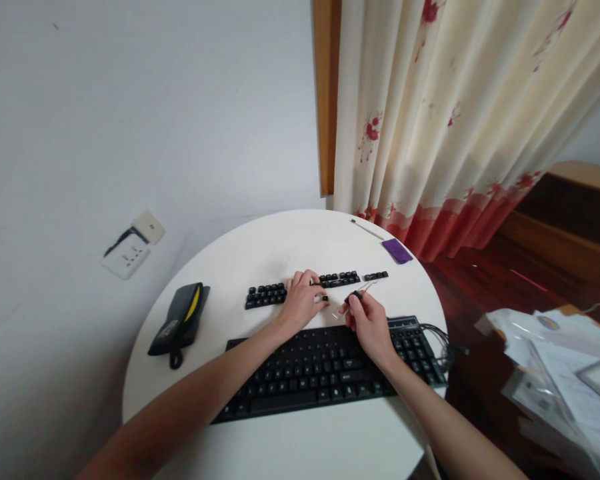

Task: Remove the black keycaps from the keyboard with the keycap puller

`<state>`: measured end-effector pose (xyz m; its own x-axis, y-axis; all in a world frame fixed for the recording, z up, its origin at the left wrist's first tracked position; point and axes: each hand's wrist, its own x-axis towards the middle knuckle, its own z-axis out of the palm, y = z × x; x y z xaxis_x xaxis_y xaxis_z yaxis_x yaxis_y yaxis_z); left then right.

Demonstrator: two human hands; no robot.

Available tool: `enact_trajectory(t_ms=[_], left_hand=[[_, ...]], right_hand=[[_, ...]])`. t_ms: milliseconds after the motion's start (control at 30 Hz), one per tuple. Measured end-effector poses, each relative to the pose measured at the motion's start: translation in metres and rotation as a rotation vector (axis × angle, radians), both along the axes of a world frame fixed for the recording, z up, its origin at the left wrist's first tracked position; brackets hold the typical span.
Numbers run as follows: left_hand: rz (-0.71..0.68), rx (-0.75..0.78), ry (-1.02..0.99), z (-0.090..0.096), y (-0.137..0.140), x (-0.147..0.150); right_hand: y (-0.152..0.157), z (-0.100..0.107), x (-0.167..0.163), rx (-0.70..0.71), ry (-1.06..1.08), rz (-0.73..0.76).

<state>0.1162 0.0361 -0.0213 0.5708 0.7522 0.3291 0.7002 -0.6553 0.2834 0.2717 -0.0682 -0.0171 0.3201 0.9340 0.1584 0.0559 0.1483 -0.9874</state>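
A black keyboard (pixel 325 370) lies on the round white table (pixel 260 247) in front of me. Beyond it, loose black keycaps sit in rows: a left group (pixel 265 295), a middle group (pixel 341 279) and a short right group (pixel 375 275). My left hand (pixel 303 300) rests on the table among the keycap rows, its fingertips closed on a small black keycap. My right hand (pixel 367 320) hovers over the keyboard's top edge, gripping a wire keycap puller (pixel 359 294) by its dark handle, the wire loop pointing away from me.
A dark pouch with a yellow stripe (pixel 180 322) lies at the table's left. A purple cloth (pixel 397 251) and a thin stick (pixel 367 229) sit at the far edge by the flowered curtain (pixel 455 120). The keyboard cable (pixel 437 337) bunches at the right edge. Papers (pixel 560 373) lie to the right.
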Motion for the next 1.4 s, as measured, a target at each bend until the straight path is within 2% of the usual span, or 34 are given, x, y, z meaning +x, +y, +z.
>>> enact_trajectory(t_ms=[333,933,1067,1133,1233,1300,1400], left_hand=[[0.095,0.027,0.002,0.001,0.0,0.002],[0.147,0.02,0.028,-0.002,0.003,-0.002],[0.14,-0.005,0.007,0.004,0.007,-0.003],[0.092,-0.053,-0.019,0.011,0.009,-0.006],[-0.099,-0.192,-0.041,0.027,0.003,-0.014],[-0.232,-0.293,-0.037,0.038,-0.011,-0.019],[-0.336,-0.395,-0.046,0.045,-0.04,-0.024]], right_hand=[[-0.001,-0.001,0.001,-0.009,-0.014,-0.004],[-0.001,-0.004,0.003,-0.006,-0.024,0.02],[-0.001,-0.002,0.003,-0.001,-0.023,0.033],[-0.002,-0.001,0.003,0.015,-0.039,0.045],[-0.005,0.002,0.005,0.046,-0.099,0.079],[-0.007,0.005,0.007,0.055,-0.158,0.119],[-0.012,0.01,0.009,0.074,-0.289,0.217]])
